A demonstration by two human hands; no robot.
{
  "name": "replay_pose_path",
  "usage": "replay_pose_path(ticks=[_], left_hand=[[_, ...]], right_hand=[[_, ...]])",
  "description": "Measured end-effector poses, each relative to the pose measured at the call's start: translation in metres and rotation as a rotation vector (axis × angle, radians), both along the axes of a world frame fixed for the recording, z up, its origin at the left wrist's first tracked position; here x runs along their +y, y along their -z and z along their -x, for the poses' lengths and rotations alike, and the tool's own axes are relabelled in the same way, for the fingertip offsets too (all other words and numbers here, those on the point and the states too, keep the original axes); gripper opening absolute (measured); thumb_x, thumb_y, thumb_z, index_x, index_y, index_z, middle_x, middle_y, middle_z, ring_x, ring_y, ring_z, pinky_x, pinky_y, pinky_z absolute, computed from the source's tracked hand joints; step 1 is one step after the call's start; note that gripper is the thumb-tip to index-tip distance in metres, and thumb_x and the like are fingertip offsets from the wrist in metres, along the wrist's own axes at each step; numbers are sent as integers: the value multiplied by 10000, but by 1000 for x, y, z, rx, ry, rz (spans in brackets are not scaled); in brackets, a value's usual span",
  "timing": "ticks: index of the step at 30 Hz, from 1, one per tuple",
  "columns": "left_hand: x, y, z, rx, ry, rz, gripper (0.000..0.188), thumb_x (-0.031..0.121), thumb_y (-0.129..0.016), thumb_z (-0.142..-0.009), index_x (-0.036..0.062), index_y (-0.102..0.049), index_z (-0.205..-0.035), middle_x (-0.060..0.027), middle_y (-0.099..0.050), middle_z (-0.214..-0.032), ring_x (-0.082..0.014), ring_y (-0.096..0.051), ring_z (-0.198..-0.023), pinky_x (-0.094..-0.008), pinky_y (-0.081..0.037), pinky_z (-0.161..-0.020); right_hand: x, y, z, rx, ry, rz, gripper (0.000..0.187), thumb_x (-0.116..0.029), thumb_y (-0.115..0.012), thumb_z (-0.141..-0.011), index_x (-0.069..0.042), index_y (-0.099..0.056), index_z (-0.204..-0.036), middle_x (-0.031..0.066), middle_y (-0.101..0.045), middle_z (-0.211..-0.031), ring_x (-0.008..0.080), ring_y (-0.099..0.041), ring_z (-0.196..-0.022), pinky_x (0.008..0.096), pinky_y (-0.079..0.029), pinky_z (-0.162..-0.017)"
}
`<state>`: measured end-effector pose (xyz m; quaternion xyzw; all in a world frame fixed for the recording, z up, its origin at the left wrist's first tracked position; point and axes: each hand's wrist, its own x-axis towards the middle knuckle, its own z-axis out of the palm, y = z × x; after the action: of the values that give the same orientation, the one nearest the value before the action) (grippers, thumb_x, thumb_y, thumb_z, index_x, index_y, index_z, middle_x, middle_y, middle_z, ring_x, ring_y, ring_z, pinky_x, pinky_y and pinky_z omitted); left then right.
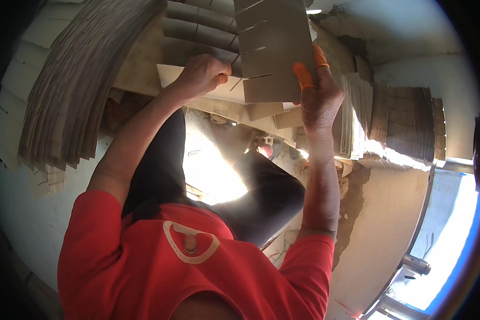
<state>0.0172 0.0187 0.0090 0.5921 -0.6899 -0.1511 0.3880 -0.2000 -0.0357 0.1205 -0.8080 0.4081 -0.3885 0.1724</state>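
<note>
Right hand [321, 101]: orange-tipped fingers [304, 76] grasping a slotted cardboard sheet [276, 45], upper centre of the frame, by its right edge. Left hand [200, 77]: fingers curled in, just left of the sheet, over pale cardboard strips [189, 29]; whether they pinch a strip, cannot tell. Strips: in rows, top centre. Large fanned cardboard stack [85, 74]: upper left. Smaller cardboard stacks [405, 120]: right, upper half. Dark trousers [269, 197]: centre. Red shirt [138, 266]: lower centre.
</note>
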Motion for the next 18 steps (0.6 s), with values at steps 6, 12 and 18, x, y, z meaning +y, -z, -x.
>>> replay_pose_path(ticks=[6, 12, 18], left_hand=[[-1, 2, -2, 26, -11, -30, 111, 81, -685, -729, 15, -658, -815, -158, -624, -705, -292, -624, -661, -373, -463, -603], [-3, 1, -2, 21, -1, -16, 107, 65, -676, -729, 16, -663, -824, -159, -629, -706, -288, -631, -656, -373, -466, -596], [-5, 5, -4, 38, -11, -27, 114, 67, -673, -726, 18, -674, -829, -161, -649, -734, -271, -651, -673, -359, -487, -609]], right_hand=[[3, -5, -8, -44, 8, -104, 252, -74, -655, -849, 34, -610, -1072, 134, -698, -893, 70, -514, -462, 247, -434, -426], [-7, 13, -9, 48, -18, 25, 351, -73, -656, -846, -12, -581, -1183, 40, -591, -630, 52, -468, -454, 238, -406, -406], [-4, 21, -14, 65, -17, 73, 407, -86, -658, -851, -31, -569, -1245, -2, -540, -554, 32, -445, -414, 236, -386, -367]])
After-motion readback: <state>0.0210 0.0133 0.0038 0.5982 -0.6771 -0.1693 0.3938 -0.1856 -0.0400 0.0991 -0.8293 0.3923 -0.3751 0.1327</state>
